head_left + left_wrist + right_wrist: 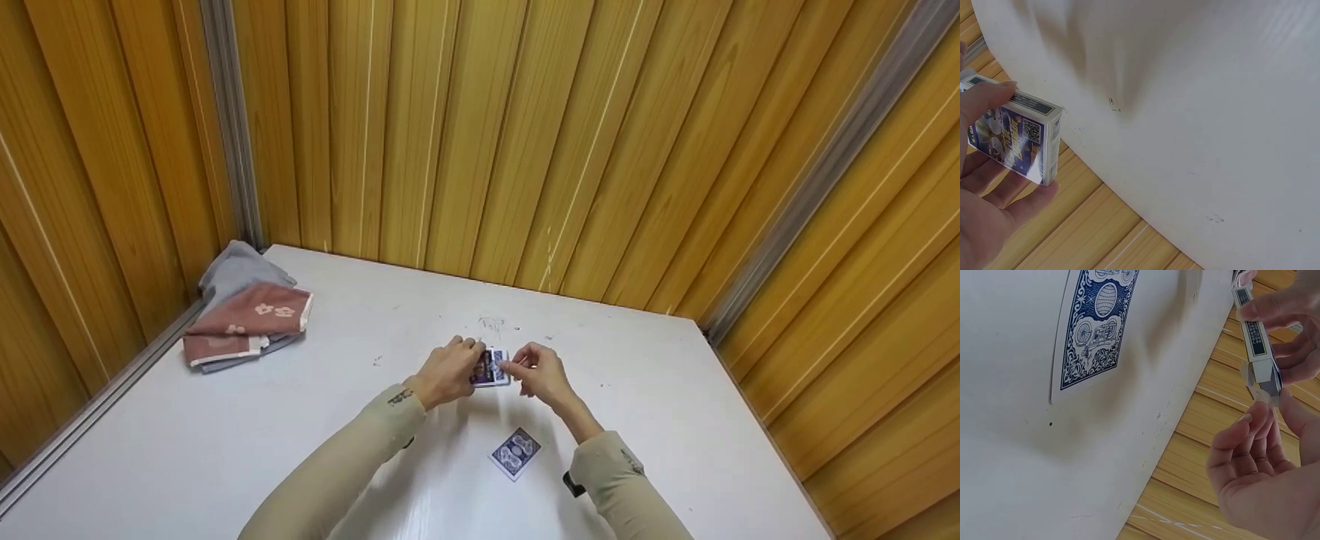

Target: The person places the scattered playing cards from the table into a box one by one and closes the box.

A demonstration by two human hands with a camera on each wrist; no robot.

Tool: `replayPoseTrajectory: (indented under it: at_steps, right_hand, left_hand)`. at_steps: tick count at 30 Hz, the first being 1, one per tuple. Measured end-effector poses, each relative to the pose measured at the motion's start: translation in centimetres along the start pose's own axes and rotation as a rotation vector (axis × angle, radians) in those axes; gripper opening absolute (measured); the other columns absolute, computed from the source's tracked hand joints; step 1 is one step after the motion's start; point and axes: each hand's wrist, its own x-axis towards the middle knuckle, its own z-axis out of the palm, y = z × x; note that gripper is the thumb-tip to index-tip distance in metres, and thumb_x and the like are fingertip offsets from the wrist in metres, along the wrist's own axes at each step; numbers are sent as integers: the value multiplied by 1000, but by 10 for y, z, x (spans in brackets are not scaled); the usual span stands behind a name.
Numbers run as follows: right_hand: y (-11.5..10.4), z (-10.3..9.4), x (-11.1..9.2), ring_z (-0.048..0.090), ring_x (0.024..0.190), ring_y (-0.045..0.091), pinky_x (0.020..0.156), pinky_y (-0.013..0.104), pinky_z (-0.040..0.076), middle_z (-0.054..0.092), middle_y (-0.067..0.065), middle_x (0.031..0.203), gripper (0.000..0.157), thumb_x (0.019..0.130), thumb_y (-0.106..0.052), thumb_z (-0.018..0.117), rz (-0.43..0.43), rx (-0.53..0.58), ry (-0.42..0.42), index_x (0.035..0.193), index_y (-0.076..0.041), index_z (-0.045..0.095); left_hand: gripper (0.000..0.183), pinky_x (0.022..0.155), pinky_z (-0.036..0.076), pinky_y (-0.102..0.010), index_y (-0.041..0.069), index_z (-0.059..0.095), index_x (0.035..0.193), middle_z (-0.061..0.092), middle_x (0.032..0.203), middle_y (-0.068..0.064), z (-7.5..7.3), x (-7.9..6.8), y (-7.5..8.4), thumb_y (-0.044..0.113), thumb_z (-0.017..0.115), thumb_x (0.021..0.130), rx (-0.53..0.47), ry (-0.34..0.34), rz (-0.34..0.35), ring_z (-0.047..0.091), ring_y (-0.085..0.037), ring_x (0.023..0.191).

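Observation:
My left hand (pixel 448 369) grips a small playing-card box (pixel 1016 135) by its narrow sides, thumb on one edge and fingers on the opposite one. The box shows a purple-blue printed face with a QR code and lies tilted above the white table. At its end, which has loose flaps in the right wrist view, my right hand (pixel 1266 467) pinches a flap (pixel 1269 389) between thumb and index finger. Nearer my body, a stack of playing cards (pixel 516 454) lies on the table, blue patterned back up, below and between both hands.
A folded cloth (pixel 247 322), grey and dusty red with pale flowers, lies at the table's far left corner. Yellow wood-patterned walls (pixel 465 135) stand along the back and both sides of the white table (pixel 637 465). Small dark marks dot its surface.

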Motion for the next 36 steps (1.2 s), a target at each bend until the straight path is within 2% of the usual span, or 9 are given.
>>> replayPoseTrajectory:
  at_steps: [8,11,18,20,23,25,27,31,36]
  right_hand:
    - [2,1,0,51,44,14,39,24,43,58,5,68,39,75,-36,69,43,-20,-25,94,-6,55]
    - [3,2,1,52,44,14,39,25,44,59,5,69,44,75,-40,68,64,-11,-60,96,-5,54]
    - [5,4,5,56,47,15,43,27,48,62,5,72,50,72,-51,66,177,34,-145,91,-7,55]
    - [8,4,5,56,48,15,43,27,48,61,6,72,52,74,-56,61,187,59,-161,90,-6,55]
    - [13,1,3,56,48,16,42,27,47,62,14,76,61,82,-62,44,176,89,-172,92,-3,57]
    - [16,0,0,55,47,17,41,29,47,63,20,79,69,86,-63,31,150,33,-187,95,1,58]
    - [18,-2,-6,55,49,19,43,32,49,63,22,81,72,88,-62,28,146,-98,-216,97,3,59]
    - [17,-3,-20,58,58,24,51,39,51,61,14,75,67,83,-62,43,148,-418,-296,95,1,59]
    - [10,0,-32,59,64,26,54,40,51,58,7,74,69,73,-67,51,192,-598,-371,94,-2,60]
  left_hand:
    - [58,74,51,-34,9,52,115,59,101,-5,0,0,1,15,77,63,-13,1,-4,52,-19,88]
    - [56,73,51,-34,9,53,113,59,99,-5,0,2,3,16,77,63,-24,11,17,52,-19,87]
    - [55,76,51,-34,11,53,113,60,101,-4,-1,4,7,18,77,64,-18,9,29,53,-19,89]
    - [57,77,51,-34,10,53,114,60,102,-5,-1,3,7,18,77,64,-26,-1,25,53,-19,90]
    - [57,75,51,-34,9,53,113,60,101,-5,-1,2,5,18,77,62,-34,-2,18,54,-19,89]
    - [57,74,52,-34,8,54,113,60,100,-5,-1,2,3,17,78,62,-30,-11,6,53,-18,88]
    - [57,72,51,-33,8,55,112,60,98,-6,0,0,0,16,78,61,-19,-17,0,53,-18,86]
    - [56,71,51,-33,8,56,111,61,97,-6,2,-4,-6,16,79,60,14,-26,-5,53,-18,85]
    - [57,71,51,-33,8,56,110,60,96,-5,4,-6,-13,19,79,60,15,-36,-38,53,-18,84]
